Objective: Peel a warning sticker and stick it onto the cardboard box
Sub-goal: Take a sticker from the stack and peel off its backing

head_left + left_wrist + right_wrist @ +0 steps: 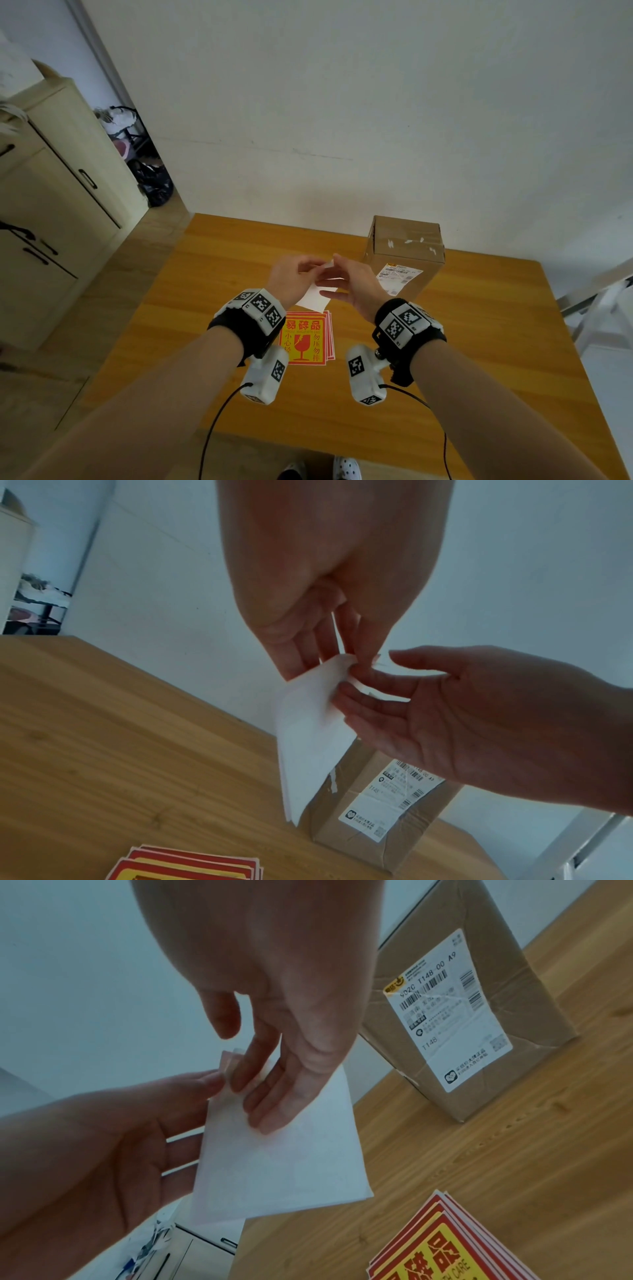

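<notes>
Above the table I hold one warning sticker sheet (313, 294), its white backing toward the head camera. My left hand (306, 270) pinches the sheet's upper corner between thumb and fingers. My right hand (337, 277) lays straight fingers flat on the backing (281, 1164), index tip at that same corner, where a small pinkish flap (230, 1058) is lifted; the thumb stands off it. The printed face is hidden. The brown cardboard box (404, 253) stands upright behind and right of my hands, a white shipping label (448, 1010) on its near face.
A stack of red and yellow warning stickers (305, 339) lies on the wooden table (479, 359) below my wrists. A pale cabinet (51, 192) stands to the left, a white wall runs behind the table, and a white frame (596, 308) is at the right edge.
</notes>
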Action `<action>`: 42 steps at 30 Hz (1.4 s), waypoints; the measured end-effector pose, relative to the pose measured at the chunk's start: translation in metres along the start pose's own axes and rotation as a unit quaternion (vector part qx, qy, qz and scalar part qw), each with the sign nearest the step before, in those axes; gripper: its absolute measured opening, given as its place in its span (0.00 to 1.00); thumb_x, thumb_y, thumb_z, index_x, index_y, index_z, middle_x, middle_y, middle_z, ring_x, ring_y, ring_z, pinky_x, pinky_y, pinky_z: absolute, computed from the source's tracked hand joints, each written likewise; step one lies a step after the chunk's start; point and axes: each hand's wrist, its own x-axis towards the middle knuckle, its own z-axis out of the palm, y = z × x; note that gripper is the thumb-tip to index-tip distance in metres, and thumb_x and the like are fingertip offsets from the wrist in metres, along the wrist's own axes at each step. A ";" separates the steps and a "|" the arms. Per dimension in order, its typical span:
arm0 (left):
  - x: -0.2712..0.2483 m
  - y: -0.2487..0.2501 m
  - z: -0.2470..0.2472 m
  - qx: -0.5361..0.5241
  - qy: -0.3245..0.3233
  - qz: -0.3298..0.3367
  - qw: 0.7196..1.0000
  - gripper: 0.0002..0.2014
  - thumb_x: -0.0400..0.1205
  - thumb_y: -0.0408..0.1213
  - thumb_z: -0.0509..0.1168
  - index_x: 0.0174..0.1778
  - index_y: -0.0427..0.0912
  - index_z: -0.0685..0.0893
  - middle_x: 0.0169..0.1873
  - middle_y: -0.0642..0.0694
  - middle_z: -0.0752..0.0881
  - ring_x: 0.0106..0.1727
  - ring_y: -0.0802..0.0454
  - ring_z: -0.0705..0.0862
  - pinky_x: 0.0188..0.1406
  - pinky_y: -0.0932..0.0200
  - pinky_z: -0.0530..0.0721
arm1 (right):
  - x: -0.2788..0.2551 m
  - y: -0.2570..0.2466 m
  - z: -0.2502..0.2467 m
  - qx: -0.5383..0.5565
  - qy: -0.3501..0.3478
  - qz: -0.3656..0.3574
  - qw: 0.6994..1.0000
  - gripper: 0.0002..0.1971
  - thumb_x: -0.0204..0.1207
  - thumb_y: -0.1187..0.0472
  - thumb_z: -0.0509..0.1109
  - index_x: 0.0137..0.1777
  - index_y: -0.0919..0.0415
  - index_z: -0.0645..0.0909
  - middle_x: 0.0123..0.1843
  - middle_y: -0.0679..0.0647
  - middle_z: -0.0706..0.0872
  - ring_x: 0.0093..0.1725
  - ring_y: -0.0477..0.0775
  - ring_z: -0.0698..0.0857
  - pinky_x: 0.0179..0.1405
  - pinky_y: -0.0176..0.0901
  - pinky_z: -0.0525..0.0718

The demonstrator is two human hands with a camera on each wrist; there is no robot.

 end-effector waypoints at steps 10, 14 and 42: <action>0.000 0.003 -0.003 0.012 0.020 -0.032 0.999 0.12 0.81 0.39 0.64 0.55 0.36 0.87 0.53 0.42 0.89 0.49 0.52 0.84 0.52 0.60 0.83 | -0.001 -0.002 0.004 -0.031 -0.010 -0.027 0.999 0.10 0.83 0.64 0.61 0.42 0.60 0.82 0.42 0.58 0.87 0.46 0.55 0.87 0.55 0.53 0.85; 0.001 -0.005 -0.004 0.031 0.027 -0.057 0.998 0.11 0.82 0.38 0.63 0.54 0.36 0.84 0.53 0.42 0.88 0.50 0.46 0.86 0.49 0.54 0.85 | 0.001 0.002 0.006 -0.045 -0.012 -0.021 0.999 0.09 0.83 0.65 0.60 0.45 0.61 0.81 0.43 0.57 0.87 0.46 0.53 0.87 0.54 0.51 0.85; -0.007 -0.092 -0.039 -0.011 0.124 -0.275 0.953 0.15 0.86 0.38 0.56 0.65 0.35 0.74 0.60 0.36 0.83 0.56 0.38 0.84 0.58 0.37 0.84 | 0.022 0.122 -0.022 -0.191 0.078 0.184 0.961 0.08 0.84 0.66 0.57 0.43 0.65 0.73 0.36 0.57 0.81 0.35 0.52 0.82 0.39 0.43 0.85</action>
